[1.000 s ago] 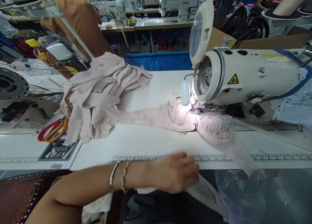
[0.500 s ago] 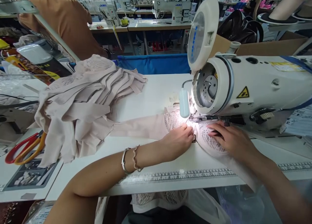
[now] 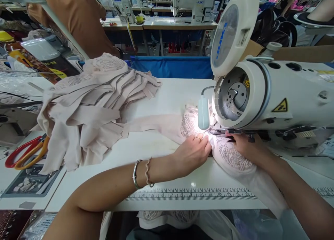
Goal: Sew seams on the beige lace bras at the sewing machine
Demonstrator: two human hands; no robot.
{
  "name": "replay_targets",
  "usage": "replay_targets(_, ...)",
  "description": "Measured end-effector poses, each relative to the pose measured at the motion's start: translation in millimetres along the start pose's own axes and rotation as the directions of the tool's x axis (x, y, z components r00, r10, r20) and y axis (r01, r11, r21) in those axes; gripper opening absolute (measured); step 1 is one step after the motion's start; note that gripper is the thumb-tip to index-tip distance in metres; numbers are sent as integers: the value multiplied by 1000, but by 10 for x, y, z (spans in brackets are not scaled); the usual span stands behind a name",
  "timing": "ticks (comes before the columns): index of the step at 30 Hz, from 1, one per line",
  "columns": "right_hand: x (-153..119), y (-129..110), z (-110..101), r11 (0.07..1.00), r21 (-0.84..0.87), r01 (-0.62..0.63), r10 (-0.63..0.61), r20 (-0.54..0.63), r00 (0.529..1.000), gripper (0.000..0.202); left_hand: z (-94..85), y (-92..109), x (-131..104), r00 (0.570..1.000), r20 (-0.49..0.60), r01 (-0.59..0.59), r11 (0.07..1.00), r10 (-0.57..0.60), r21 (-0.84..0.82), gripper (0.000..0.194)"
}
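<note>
A pale pink lace bra (image 3: 234, 155) lies across the bed of a white sewing machine (image 3: 294, 97), its cups on either side of the lit needle area. My left hand (image 3: 194, 151), wearing a ring, pinches the bra's middle just in front of the small work lamp (image 3: 204, 113). At the upper edge of the right cup, the bent fingers of my right hand (image 3: 247, 147) grip the fabric, partly hidden under the machine arm. One wing stretches left toward a pile of matching bra pieces (image 3: 96, 104); the other hangs over the table's front edge. The needle tip is hard to make out in the glare.
Scissors with red and orange handles (image 3: 28, 153) lie at the left. A printed ruler (image 3: 190, 194) runs along the table (image 3: 146, 149) front. The machine's round cover (image 3: 232, 31) stands raised. More lace fabric (image 3: 172, 217) rests on my lap. Behind, a person in brown (image 3: 75, 24) bends over.
The view has shifted, so the machine looks larger and farther right. My right hand has slid closer under the machine arm. My left hand still pinches the bra; its left wing has shifted slightly.
</note>
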State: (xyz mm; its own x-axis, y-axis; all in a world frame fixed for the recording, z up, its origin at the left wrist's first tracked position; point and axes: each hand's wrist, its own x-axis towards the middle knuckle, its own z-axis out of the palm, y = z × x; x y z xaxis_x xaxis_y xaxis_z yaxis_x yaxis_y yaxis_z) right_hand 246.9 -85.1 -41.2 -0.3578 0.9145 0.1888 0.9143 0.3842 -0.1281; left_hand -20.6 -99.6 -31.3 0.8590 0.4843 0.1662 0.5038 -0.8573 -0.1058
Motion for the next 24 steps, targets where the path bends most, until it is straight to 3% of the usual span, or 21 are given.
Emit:
replay_targets(6, -15, -65, 17, 977, 69, 202, -210, 138, 968, 73, 21, -15, -18, 999, -2, 41, 999, -41, 6, 32)
replay_targets(10, -6, -143, -33, 981, 110, 161, -181, 215, 960, 74, 44, -41, -32, 999, -21, 51, 999, -50, 14, 36)
replay_targets(16, -27, -204, -47, 983, 87, 160, -174, 189, 966, 73, 0, -127, -22, 998, 11, 57, 998, -57, -1, 26)
replay_targets(24, 16, -308, -102, 995, 36, 97, -103, 237, 966, 68, -17, -299, 12, 998, 47, 55, 994, -50, -99, 33)
